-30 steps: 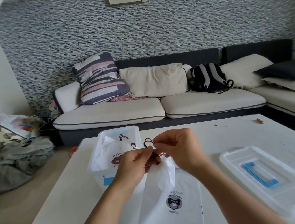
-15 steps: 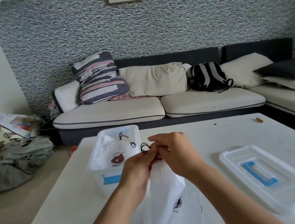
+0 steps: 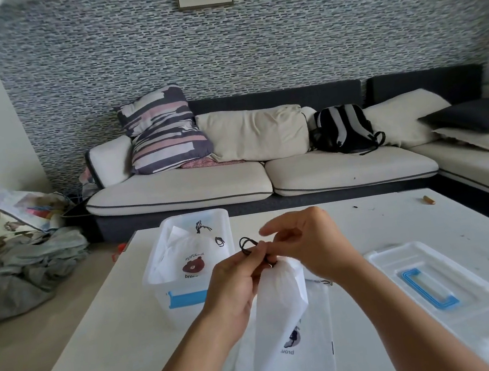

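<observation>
A white drawstring bag [image 3: 277, 303] with a dark bear print hangs over the table, its gathered neck held up between my hands. My left hand [image 3: 235, 287] pinches the black drawstring [image 3: 246, 244], whose loops stick up above my fingers. At the bag's neck my right hand [image 3: 306, 245] has its fingers curled on the cord from the right. Another flat white bag [image 3: 319, 347] lies on the white table [image 3: 87, 349] beneath. A clear storage box [image 3: 189, 293] with a blue latch stands just left, holding several tied white bear bags [image 3: 190, 256].
The box's clear lid [image 3: 453, 291] with a blue handle lies on the table's right side. A small brown object [image 3: 428, 200] sits near the far right edge. Beyond the table is a sofa [image 3: 261, 179] with cushions and a backpack [image 3: 343, 129]. Clothes are heaped on the floor at left [image 3: 20, 273].
The bag's mouth has been drawn tighter and the bag lifted more upright off the flat bag. Both hands stayed together at the cord, shifting slightly.
</observation>
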`<action>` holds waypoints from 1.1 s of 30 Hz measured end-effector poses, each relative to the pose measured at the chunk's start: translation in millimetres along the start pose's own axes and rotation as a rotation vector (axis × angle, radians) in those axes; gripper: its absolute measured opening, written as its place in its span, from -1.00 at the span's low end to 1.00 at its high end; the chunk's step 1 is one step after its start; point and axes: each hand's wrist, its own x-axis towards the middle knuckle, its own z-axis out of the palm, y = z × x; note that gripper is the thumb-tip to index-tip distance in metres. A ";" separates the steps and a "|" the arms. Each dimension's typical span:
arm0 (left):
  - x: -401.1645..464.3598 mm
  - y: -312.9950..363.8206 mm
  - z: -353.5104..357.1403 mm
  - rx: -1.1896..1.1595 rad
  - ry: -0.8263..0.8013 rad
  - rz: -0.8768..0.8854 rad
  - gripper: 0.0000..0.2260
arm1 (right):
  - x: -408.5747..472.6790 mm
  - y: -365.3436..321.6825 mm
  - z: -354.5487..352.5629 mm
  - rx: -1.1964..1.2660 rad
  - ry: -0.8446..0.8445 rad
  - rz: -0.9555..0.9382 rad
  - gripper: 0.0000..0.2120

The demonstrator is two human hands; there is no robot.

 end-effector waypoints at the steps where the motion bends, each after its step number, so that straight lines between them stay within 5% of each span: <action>1: -0.3 0.0 0.7 -0.010 0.001 0.003 -0.78 | 0.0 0.2 -1.3 0.013 0.010 -0.001 -0.83; 16: 1.2 1.9 -1.3 0.034 0.125 0.146 -0.82 | -0.3 2.0 2.3 0.140 -0.071 -0.016 -0.93; 24: 1.5 -3.8 -5.5 0.130 0.070 0.265 -0.95 | 0.1 -0.4 5.6 0.062 -0.053 0.091 -0.98; 33: 8.0 -9.9 -9.4 0.176 0.027 0.239 -0.86 | -0.1 0.7 -3.7 0.011 -0.179 0.063 -0.91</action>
